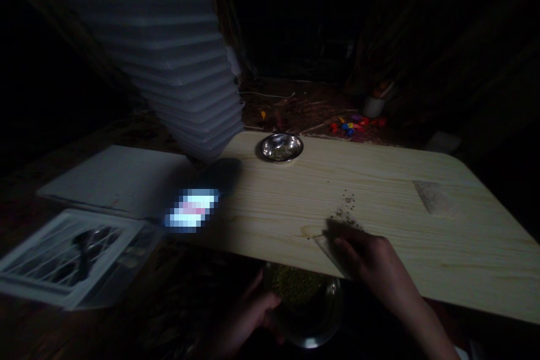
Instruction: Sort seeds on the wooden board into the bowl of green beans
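Observation:
In dim light, my left hand (257,312) grips the rim of a metal bowl (312,342), held just below the table's near edge. Small green beans (297,284) lie inside it. My right hand (371,259) is at the near edge of the wooden table (270,219), right of the bowl, its fingers curled together and pointing down. A thin flat piece (331,253) shows beside those fingers; whether they pinch it or something else is too dark to tell. Small dark bits (348,205) are scattered on the tabletop just beyond this hand.
A second metal bowl (282,148) with some bits in it stands at the far edge. A lit screen (192,211), a white ribbed panel (169,56) and a white plastic basket (67,259) are on the left. A flat rectangular patch (436,198) lies right; colourful pieces (354,124) lie beyond the table.

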Demonstrator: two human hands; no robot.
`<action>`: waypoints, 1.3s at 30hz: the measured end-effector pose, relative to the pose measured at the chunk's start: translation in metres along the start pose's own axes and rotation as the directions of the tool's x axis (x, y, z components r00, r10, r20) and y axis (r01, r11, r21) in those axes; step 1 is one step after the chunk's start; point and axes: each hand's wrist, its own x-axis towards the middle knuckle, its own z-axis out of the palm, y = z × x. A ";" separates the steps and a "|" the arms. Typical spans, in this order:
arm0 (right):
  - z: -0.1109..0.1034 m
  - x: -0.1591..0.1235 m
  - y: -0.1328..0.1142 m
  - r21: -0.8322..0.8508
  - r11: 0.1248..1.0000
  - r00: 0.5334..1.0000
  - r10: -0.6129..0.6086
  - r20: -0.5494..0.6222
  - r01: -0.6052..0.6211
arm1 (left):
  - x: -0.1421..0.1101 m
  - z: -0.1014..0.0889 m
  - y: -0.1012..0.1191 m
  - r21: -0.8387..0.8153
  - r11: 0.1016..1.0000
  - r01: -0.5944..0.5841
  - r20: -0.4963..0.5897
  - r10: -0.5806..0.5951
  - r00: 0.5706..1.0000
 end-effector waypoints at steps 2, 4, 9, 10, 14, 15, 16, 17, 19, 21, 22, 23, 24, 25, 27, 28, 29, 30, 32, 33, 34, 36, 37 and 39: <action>0.000 0.003 -0.001 -0.013 1.000 1.000 -0.011 -0.002 0.011 | 0.001 0.000 -0.002 -0.011 1.000 0.008 -0.020 -0.008 1.000; 0.000 0.003 -0.002 -0.027 0.999 1.000 -0.022 -0.015 0.022 | 0.002 -0.002 -0.004 -0.018 1.000 0.000 -0.020 0.000 1.000; -0.003 -0.001 -0.002 0.008 1.000 1.000 -0.011 -0.018 0.012 | 0.002 -0.006 -0.006 0.016 1.000 -0.020 0.016 0.020 1.000; -0.002 -0.002 -0.001 0.030 0.999 1.000 -0.014 -0.006 0.014 | 0.002 -0.006 -0.005 0.007 1.000 -0.014 0.024 0.014 1.000; 0.003 -0.002 0.001 0.057 0.998 0.999 -0.039 0.002 0.039 | 0.000 0.000 0.002 -0.010 0.999 -0.037 0.031 0.038 0.999; 0.004 -0.001 0.001 0.043 0.998 0.999 -0.049 -0.011 0.050 | -0.001 0.001 0.004 -0.004 0.999 -0.038 0.025 0.038 0.999; 0.005 0.001 0.001 0.027 0.998 0.998 -0.058 -0.027 0.059 | -0.001 0.002 0.005 0.007 0.999 -0.035 0.014 0.035 0.999; 0.005 0.002 0.000 0.015 0.998 0.997 -0.065 -0.036 0.066 | -0.001 0.003 0.005 0.015 0.999 -0.028 0.004 0.028 1.000; 0.006 0.005 -0.001 -0.002 0.997 0.997 -0.073 -0.035 0.073 | -0.001 0.001 0.004 0.022 1.000 -0.018 -0.011 0.018 1.000; 0.006 0.008 -0.004 -0.021 0.996 0.996 -0.087 -0.029 0.086 | -0.001 -0.002 0.002 0.003 1.000 -0.020 -0.017 0.020 1.000; 0.006 0.010 -0.005 -0.036 0.995 0.995 -0.095 -0.032 0.093 | 0.000 -0.003 0.000 -0.012 1.000 -0.022 -0.007 0.022 1.000; 0.006 0.012 -0.007 -0.055 0.994 0.994 -0.101 -0.038 0.099 | 0.000 -0.005 -0.002 -0.025 0.999 -0.026 0.011 0.026 1.000; 0.007 0.015 -0.008 -0.075 0.992 0.993 -0.106 -0.044 0.102 | 0.000 -0.006 -0.003 -0.037 0.999 -0.036 0.019 0.037 0.999; 0.007 0.017 -0.009 -0.094 0.990 0.993 -0.108 -0.044 0.103 | 0.000 -0.008 -0.003 -0.046 0.998 -0.044 0.022 0.045 0.999; 0.009 0.023 -0.014 -0.127 0.986 0.992 -0.119 -0.044 0.112 | 0.001 -0.009 -0.004 -0.052 0.997 -0.051 0.013 0.052 0.999; 0.011 0.025 -0.017 -0.140 0.982 0.990 -0.133 -0.036 0.126 | 0.001 -0.010 -0.003 -0.054 0.998 -0.042 0.009 0.042 0.999; 0.013 0.027 -0.021 -0.154 0.978 0.989 -0.147 -0.030 0.140 | 0.001 -0.011 -0.003 -0.054 0.998 -0.033 0.008 0.033 0.999; 0.016 0.029 -0.026 -0.169 0.974 0.987 -0.159 -0.026 0.153 | 0.001 -0.013 -0.002 -0.052 0.998 -0.023 0.020 0.024 1.000; 0.022 0.029 -0.038 -0.188 0.965 0.982 -0.188 -0.007 0.183 | 0.000 -0.016 -0.002 -0.053 0.998 -0.023 0.038 0.025 0.999; 0.024 0.028 -0.044 -0.190 0.960 0.978 -0.206 0.017 0.205 | -0.001 -0.018 -0.002 -0.057 0.998 -0.026 0.025 0.027 0.999; 0.026 0.027 -0.049 -0.184 0.955 0.972 -0.229 0.048 0.234 | -0.001 -0.020 -0.002 -0.063 0.998 -0.029 -0.002 0.029 1.000; 0.025 0.022 -0.055 -0.139 0.948 0.955 -0.272 0.121 0.288 | -0.002 -0.024 -0.004 -0.082 0.997 -0.009 -0.070 0.003 0.998; 0.023 0.020 -0.054 -0.107 0.950 0.950 -0.276 0.143 0.292 | -0.002 -0.025 -0.004 -0.088 0.996 -0.001 -0.104 -0.009 0.995; 0.011 0.017 -0.045 -0.040 0.968 0.962 -0.239 0.129 0.246 | -0.002 -0.025 -0.005 -0.096 0.995 -0.014 -0.133 0.001 0.991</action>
